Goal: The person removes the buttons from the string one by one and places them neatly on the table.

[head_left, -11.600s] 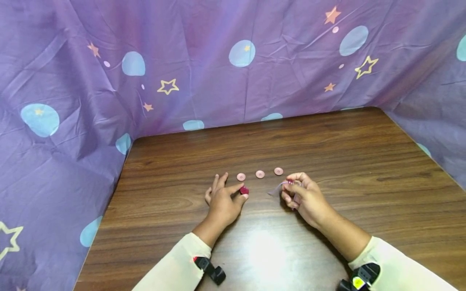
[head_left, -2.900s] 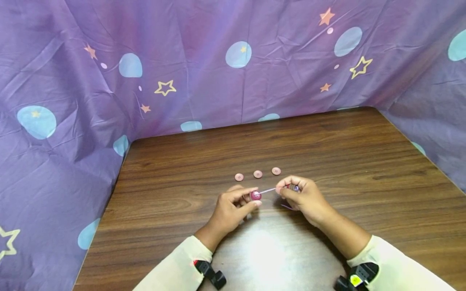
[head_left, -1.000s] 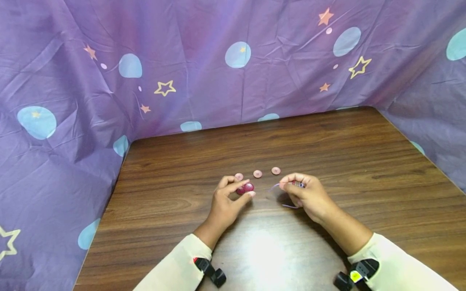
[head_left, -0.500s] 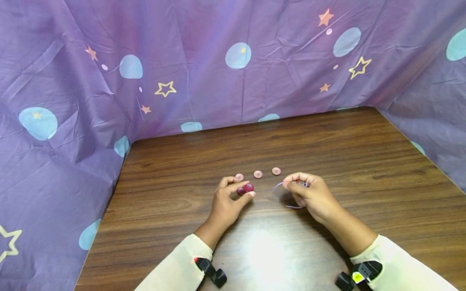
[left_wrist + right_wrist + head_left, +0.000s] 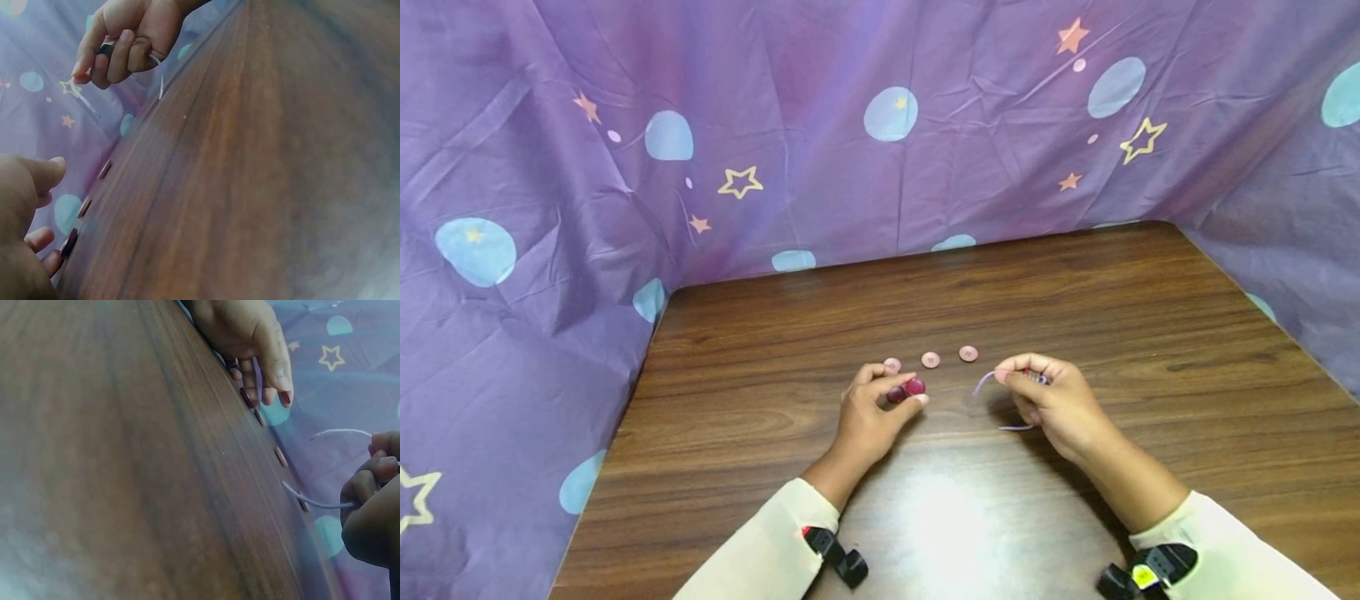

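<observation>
My left hand pinches a magenta button on edge between index finger and thumb. Just left of it, a second dark red button lies on the table under the same hand; the right wrist view shows this lower button by the other fingers. To the right, my right hand grips a thin purple cord, one end poking out past the fingertips. The cord's other end hangs below that hand. Small reddish pieces show at its curled fingers, mostly hidden.
Three pale pink buttons lie in a row behind the hands: a left one close to the left fingertips, a middle one and a right one. A purple patterned cloth hangs around the wooden table.
At 2.9 s ago the cord stretched taut to a magenta button in the left hand. Since then the hands have parted, and the right hand has drifted right with the cord's end loose.
</observation>
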A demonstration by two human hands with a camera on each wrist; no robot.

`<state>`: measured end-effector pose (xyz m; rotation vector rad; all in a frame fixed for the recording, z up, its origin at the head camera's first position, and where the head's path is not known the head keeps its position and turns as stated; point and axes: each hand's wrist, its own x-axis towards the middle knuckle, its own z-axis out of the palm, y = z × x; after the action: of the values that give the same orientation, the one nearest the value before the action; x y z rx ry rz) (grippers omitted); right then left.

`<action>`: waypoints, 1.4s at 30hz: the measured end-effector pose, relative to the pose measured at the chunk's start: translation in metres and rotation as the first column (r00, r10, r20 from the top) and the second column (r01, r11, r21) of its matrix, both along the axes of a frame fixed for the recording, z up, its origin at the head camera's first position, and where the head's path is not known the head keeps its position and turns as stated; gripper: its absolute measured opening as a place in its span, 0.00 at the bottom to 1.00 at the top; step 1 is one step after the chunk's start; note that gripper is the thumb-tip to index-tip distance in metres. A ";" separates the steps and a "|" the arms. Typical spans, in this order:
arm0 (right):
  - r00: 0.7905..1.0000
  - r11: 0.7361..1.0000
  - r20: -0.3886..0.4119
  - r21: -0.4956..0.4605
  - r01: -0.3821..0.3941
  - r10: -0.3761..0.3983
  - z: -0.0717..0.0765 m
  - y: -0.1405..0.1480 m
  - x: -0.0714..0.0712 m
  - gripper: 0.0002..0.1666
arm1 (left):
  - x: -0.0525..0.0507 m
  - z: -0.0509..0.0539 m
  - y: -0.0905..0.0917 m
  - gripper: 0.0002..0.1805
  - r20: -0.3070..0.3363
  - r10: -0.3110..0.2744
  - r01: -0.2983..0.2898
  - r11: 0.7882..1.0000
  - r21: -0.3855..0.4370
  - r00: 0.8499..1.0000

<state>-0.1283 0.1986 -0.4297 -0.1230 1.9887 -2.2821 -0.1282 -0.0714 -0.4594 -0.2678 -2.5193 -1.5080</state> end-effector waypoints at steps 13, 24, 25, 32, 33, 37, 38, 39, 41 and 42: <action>1.000 1.000 0.008 0.008 -0.004 0.004 0.002 0.001 0.000 0.15 | -0.001 0.001 0.015 0.19 -0.067 0.032 -0.042 0.988 -0.150 0.997; 1.000 1.000 0.003 0.011 -0.001 0.001 0.003 0.000 0.000 0.15 | 0.000 0.003 0.024 0.20 -0.056 0.086 -0.098 0.956 -0.276 0.995; 1.000 1.000 0.004 0.010 0.001 -0.001 0.003 0.000 0.000 0.16 | 0.000 0.004 0.025 0.20 -0.054 0.088 -0.100 0.953 -0.286 0.995; 1.000 1.000 0.011 0.004 0.015 -0.015 0.003 0.002 0.000 0.18 | 0.001 0.003 0.028 0.20 -0.070 0.091 -0.109 0.934 -0.341 0.993; 1.000 1.000 0.012 0.003 0.016 -0.016 0.004 0.002 -0.001 0.18 | 0.001 0.003 0.029 0.20 -0.077 0.093 -0.114 0.933 -0.341 0.993; 1.000 1.000 0.017 0.004 0.021 -0.021 0.004 0.002 -0.001 0.18 | 0.002 0.000 0.030 0.20 -0.094 0.102 -0.128 0.930 -0.345 0.990; 1.000 1.000 0.017 0.004 0.024 -0.024 0.004 0.002 -0.001 0.18 | 0.002 0.001 0.030 0.20 -0.092 0.102 -0.128 0.929 -0.346 0.990; 0.999 1.000 0.017 0.004 0.027 -0.027 0.004 0.002 -0.001 0.19 | 0.003 0.001 0.030 0.20 -0.088 0.103 -0.128 0.928 -0.349 0.991; 0.999 0.999 0.015 0.005 0.034 -0.034 0.005 0.002 -0.001 0.19 | 0.003 0.002 0.030 0.20 -0.088 0.103 -0.127 0.927 -0.354 0.991; 0.999 0.999 0.013 0.004 0.037 -0.037 0.005 0.002 -0.001 0.19 | 0.003 0.002 0.030 0.20 -0.094 0.102 -0.130 0.924 -0.359 0.990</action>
<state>-0.1290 0.2007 -0.4251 -0.0708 2.0052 -2.2949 -0.1254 -0.0410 -0.4571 -0.2163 -2.6880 -0.9606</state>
